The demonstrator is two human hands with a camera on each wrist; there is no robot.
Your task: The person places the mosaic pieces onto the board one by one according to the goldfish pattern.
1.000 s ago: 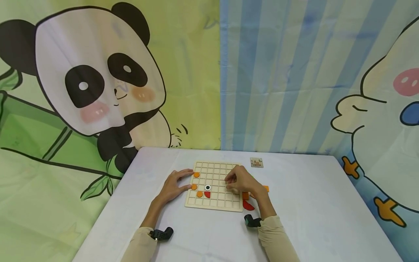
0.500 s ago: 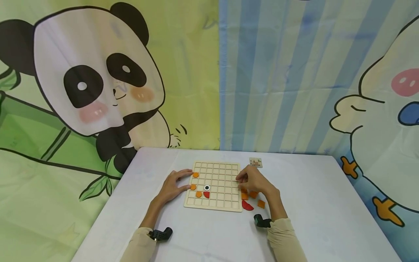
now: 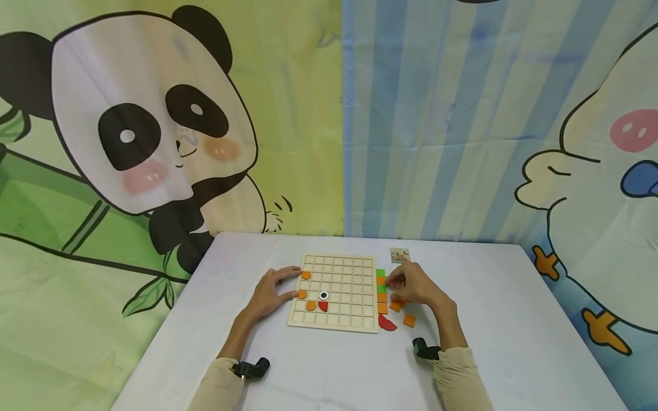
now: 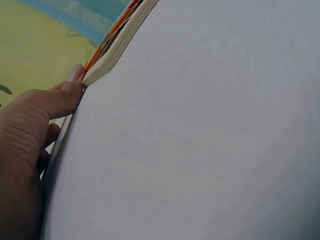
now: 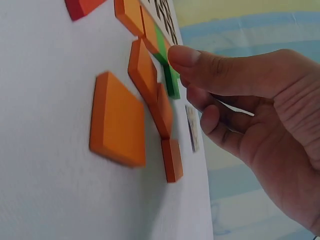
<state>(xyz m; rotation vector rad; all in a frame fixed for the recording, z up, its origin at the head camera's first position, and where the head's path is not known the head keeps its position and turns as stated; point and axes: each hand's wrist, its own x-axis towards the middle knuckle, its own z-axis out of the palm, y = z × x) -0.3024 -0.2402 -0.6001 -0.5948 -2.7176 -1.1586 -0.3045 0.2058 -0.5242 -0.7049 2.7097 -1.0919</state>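
My left hand [image 3: 269, 291] rests at the left edge of a pale wooden grid board [image 3: 349, 297], its thumb and index finger spread and touching the edge. In the left wrist view, the thumb presses the rim of the board [image 4: 102, 70]. On the grid lie several orange discs [image 3: 311, 306], a white eye disc [image 3: 324, 291] with a black centre, and a red quarter-round piece [image 3: 323, 306]. My right hand [image 3: 418, 285] hovers over orange square tiles [image 3: 409, 321] right of the board. Its fingers are bent, and nothing shows between them in the right wrist view.
Green tiles [image 3: 380, 273] and orange tiles line the board's right edge. A red rounded piece [image 3: 386, 323] lies below them. Behind my right hand is a small patterned card [image 3: 400, 255]. The white table [image 3: 329, 371] ends at a printed curtain [image 3: 437, 142].
My right hand has moved right, from above the board to the loose tiles beside it, uncovering green and orange tiles along the edge. My left hand has stayed at the board.
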